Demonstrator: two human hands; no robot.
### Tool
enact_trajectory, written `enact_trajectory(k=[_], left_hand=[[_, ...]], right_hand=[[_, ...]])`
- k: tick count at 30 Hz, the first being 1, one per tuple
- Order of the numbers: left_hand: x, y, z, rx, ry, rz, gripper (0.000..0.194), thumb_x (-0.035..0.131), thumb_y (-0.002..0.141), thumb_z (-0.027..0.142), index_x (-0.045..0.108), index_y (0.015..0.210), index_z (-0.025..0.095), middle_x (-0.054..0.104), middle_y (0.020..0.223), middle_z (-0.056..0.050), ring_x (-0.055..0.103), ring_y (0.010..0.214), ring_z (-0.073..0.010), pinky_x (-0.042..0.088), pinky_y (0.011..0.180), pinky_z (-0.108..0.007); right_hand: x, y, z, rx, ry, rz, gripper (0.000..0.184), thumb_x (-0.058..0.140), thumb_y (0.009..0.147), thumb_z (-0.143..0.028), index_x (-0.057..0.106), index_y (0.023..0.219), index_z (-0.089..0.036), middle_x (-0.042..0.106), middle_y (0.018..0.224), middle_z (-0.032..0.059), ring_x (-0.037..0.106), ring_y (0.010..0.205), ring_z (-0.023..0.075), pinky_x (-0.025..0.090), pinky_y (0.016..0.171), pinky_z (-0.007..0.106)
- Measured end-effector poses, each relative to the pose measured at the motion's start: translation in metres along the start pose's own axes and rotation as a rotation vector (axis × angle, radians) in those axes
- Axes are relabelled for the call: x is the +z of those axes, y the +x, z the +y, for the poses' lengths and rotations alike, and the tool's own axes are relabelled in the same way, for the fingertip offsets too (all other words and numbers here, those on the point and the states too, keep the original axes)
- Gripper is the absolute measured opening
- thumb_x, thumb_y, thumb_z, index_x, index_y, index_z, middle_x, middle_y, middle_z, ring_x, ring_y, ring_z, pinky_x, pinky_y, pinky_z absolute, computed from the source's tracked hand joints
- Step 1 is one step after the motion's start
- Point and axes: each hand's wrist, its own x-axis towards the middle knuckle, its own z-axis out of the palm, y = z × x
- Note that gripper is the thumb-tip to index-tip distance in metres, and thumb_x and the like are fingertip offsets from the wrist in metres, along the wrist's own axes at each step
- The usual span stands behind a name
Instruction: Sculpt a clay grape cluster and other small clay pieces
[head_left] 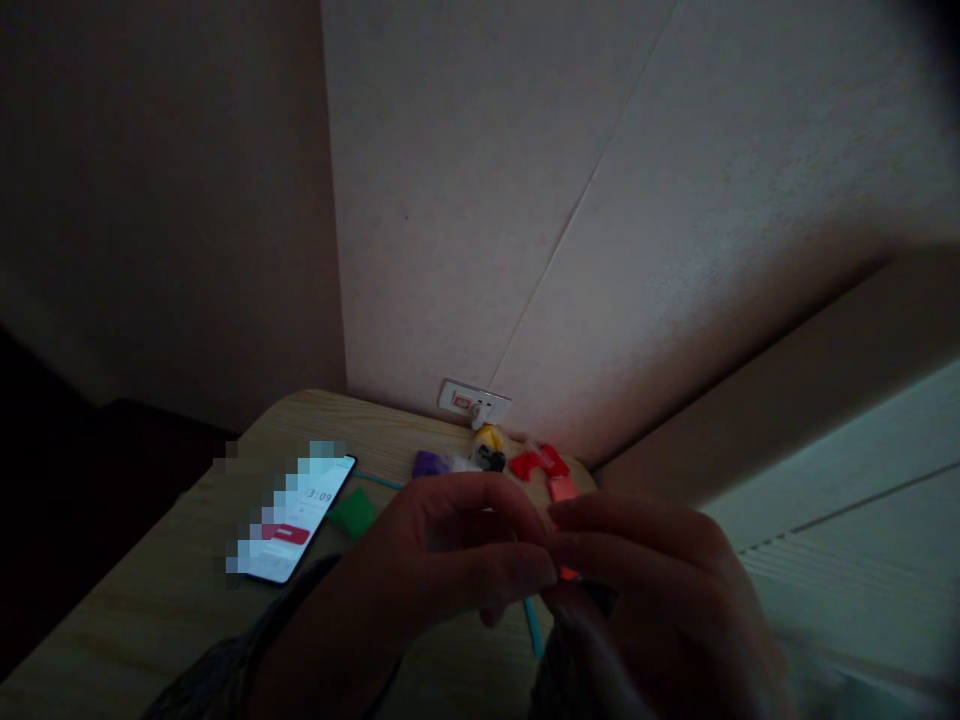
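My left hand [442, 560] and my right hand [652, 590] meet fingertip to fingertip low in the dim view, above a light wooden table [135, 610]. Both hands are curled in a pinch. A small red piece [568, 573] shows between the fingertips, mostly hidden. A thin blue strip [533, 626] hangs just below the hands. Beyond the fingers lie a salmon piece [562, 489], red pieces [538, 463], a purple piece [430, 464] and a yellow-and-black object [488, 446].
A lit phone [296, 518] lies on the table to the left, with a green piece [352, 512] beside it. A wall socket [473, 402] sits on the wall behind the table. A pale surface [862, 540] lies to the right.
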Motion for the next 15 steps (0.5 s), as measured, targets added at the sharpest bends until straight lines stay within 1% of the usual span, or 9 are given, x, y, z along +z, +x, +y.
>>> enact_trajectory(k=[2, 4, 9, 15], left_hand=[[-0.0007, -0.0001, -0.0008, 0.009, -0.002, -0.008, 0.018, 0.073, 0.064, 0.022, 0.058, 0.059, 0.014, 0.054, 0.060, 0.003, 0.040, 0.052, -0.0066, 0.028, 0.046, -0.019], [-0.0021, 0.0004, -0.0028, 0.023, -0.006, -0.018, 0.017, 0.071, 0.066, 0.022, 0.059, 0.059, 0.014, 0.053, 0.059, 0.003, 0.040, 0.052, -0.0066, 0.029, 0.047, -0.019], [-0.0058, 0.0018, -0.0080, 0.065, -0.020, -0.054, 0.016, 0.071, 0.069, 0.025, 0.061, 0.061, 0.014, 0.053, 0.059, 0.004, 0.038, 0.050, -0.0059, 0.028, 0.045, -0.018], [-0.0035, -0.0005, -0.0022, 0.025, 0.006, -0.038, 0.015, 0.072, 0.068, 0.021, 0.061, 0.060, 0.014, 0.053, 0.060, 0.004, 0.040, 0.052, -0.0063, 0.029, 0.048, -0.019]], right_hand=[[-0.0017, 0.0019, 0.0019, -0.077, 0.000, -0.041, 0.008, 0.064, 0.081, -0.030, 0.068, 0.086, -0.025, 0.069, 0.080, 0.0005, 0.066, 0.065, 0.0153, 0.055, 0.051, 0.023], [-0.0020, 0.0029, 0.0027, -0.108, 0.003, -0.055, 0.010, 0.064, 0.081, -0.028, 0.067, 0.089, -0.024, 0.070, 0.082, 0.0010, 0.066, 0.066, 0.0153, 0.056, 0.051, 0.023], [-0.0006, 0.0028, 0.0020, -0.102, -0.017, -0.051, 0.008, 0.063, 0.082, -0.029, 0.067, 0.087, -0.024, 0.070, 0.080, 0.0008, 0.067, 0.065, 0.0155, 0.056, 0.051, 0.024], [-0.0041, 0.0058, 0.0060, -0.116, -0.024, -0.104, 0.007, 0.064, 0.082, -0.028, 0.069, 0.084, -0.026, 0.070, 0.076, 0.0002, 0.066, 0.060, 0.0150, 0.054, 0.046, 0.023]])
